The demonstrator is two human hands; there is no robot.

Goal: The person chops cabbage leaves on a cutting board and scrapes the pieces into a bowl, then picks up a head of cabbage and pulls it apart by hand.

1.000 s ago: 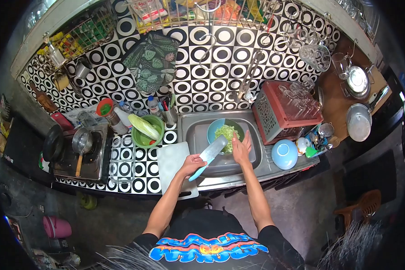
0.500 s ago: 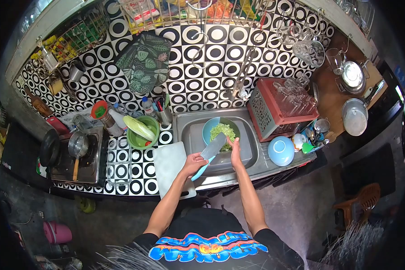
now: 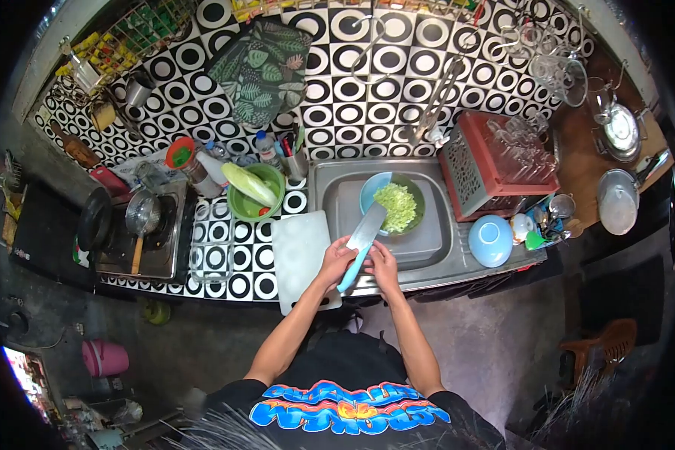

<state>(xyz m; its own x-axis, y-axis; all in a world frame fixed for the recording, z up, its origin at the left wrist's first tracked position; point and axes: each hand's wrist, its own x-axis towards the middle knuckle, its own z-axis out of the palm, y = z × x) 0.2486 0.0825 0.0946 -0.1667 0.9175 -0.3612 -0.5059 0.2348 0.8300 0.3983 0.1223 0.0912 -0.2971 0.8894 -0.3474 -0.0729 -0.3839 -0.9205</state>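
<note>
A knife (image 3: 367, 227) with a wide blade and light-blue handle is held slantwise over the sink's front edge, its blade tip reaching over the bowl. My left hand (image 3: 337, 262) is closed around it near where blade meets handle. My right hand (image 3: 383, 268) is at the handle's other side, fingers curled against it. Beyond the blade, a bowl (image 3: 368, 190), light blue on its left side and dark on its right, stands in the sink (image 3: 345, 187). Chopped pale-green vegetable (image 3: 399, 208) is heaped in it. A white cutting board (image 3: 298, 244) lies left of the sink, overhanging the counter edge.
A green basin (image 3: 236, 201) holding a cabbage (image 3: 249, 184) stands behind the board. At far left a pan (image 3: 142, 212) sits on the stove (image 3: 174, 247). Right of the sink are an upturned blue bowl (image 3: 490, 241) and a red rack (image 3: 481, 172) topped with glasses.
My right hand has come back from the bowl's rim to the knife handle. The knife has turned a little more upright in my left hand. The camera view has shifted.
</note>
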